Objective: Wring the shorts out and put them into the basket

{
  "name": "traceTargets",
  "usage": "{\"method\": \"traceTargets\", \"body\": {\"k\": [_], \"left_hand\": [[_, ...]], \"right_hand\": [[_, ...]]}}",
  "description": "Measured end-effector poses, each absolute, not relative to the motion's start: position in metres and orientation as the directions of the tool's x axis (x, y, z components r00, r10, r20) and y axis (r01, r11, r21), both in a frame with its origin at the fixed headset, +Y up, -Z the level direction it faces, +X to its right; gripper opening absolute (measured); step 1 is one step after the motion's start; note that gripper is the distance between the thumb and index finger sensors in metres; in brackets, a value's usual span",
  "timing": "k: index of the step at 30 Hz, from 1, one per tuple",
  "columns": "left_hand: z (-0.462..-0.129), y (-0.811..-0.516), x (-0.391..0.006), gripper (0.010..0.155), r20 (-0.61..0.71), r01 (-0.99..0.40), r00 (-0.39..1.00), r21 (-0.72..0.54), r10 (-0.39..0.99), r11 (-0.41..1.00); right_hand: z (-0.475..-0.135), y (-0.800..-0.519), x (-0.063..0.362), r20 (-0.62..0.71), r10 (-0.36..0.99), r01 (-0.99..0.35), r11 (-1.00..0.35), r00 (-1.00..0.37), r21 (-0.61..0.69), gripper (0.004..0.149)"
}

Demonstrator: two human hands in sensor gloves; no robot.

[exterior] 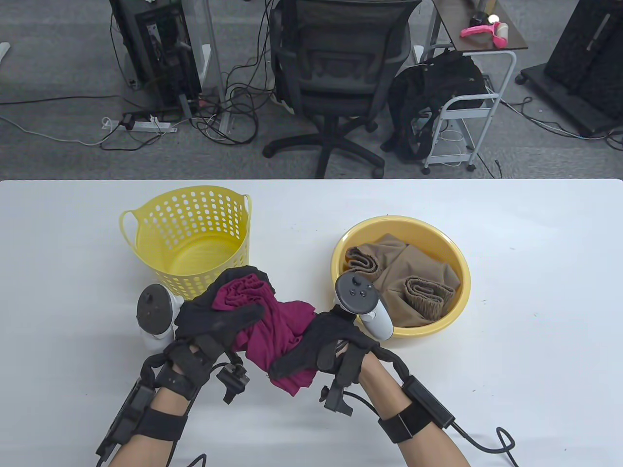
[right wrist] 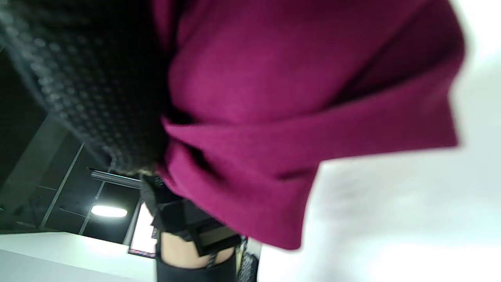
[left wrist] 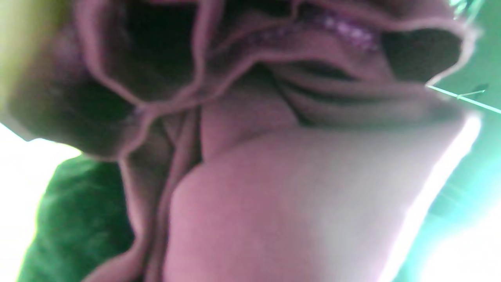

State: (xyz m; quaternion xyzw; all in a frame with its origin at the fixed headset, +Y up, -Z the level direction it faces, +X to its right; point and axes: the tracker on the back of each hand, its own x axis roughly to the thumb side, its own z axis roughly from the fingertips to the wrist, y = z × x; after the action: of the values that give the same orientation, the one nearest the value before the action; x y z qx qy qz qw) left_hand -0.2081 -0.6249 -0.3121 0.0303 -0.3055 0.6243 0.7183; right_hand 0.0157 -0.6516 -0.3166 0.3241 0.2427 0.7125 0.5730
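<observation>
Magenta shorts (exterior: 272,335), bunched, long axis upper-left to lower-right, low centre of frame above the surface (exterior: 535,316). Left hand (exterior: 214,323) and right hand (exterior: 323,348) grip opposite ends. Yellow perforated basket (exterior: 187,233) directly above-left, nearer left hand.

Table view: high, looking down over the table (exterior: 535,292) to the floor.
Wrist views: pressed against the shorts (right wrist: 293,98), blurred.
Shared: shorts.

Behind the white table (exterior: 535,253), a black office chair (exterior: 336,73) stands on grey carpet (exterior: 58,146) (cables trailing).
</observation>
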Motion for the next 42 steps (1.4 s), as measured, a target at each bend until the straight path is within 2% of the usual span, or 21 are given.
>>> {"method": "traceTargets", "body": {"k": [7,14,21,30,38,42], "left_hand": [[-0.309,-0.628,-0.207,0.07,0.467,-0.918,0.18,-0.236,0.866,0.318],[-0.305,-0.628,-0.203,0.069,0.447,-0.901,0.303,-0.152,0.842,0.406],[-0.306,-0.633,-0.203,0.07,0.426,-0.877,0.365,-0.141,0.828,0.459],[-0.307,-0.635,-0.203,0.066,0.354,-0.847,0.46,-0.1,0.814,0.522],[-0.308,-0.638,-0.202,0.063,0.256,-0.816,0.538,-0.084,0.803,0.573],[-0.309,-0.64,-0.203,0.063,0.199,-0.824,0.535,-0.092,0.821,0.559]], "right_hand": [[-0.312,-0.636,0.018,0.409,0.84,-0.663,-0.536,-0.356,0.523,0.091],[-0.305,-0.631,0.019,0.471,0.723,-0.67,-0.673,-0.506,0.313,0.084],[-0.294,-0.625,0.015,0.534,0.53,-0.574,-0.813,-0.659,0.099,0.081],[-0.284,-0.623,0.005,0.588,0.264,-0.421,-0.895,-0.765,-0.145,0.079],[-0.279,-0.627,-0.003,0.593,0.095,-0.326,-0.898,-0.799,-0.295,0.076],[-0.275,-0.626,-0.009,0.581,-0.016,-0.257,-0.886,-0.814,-0.385,0.074]]}}
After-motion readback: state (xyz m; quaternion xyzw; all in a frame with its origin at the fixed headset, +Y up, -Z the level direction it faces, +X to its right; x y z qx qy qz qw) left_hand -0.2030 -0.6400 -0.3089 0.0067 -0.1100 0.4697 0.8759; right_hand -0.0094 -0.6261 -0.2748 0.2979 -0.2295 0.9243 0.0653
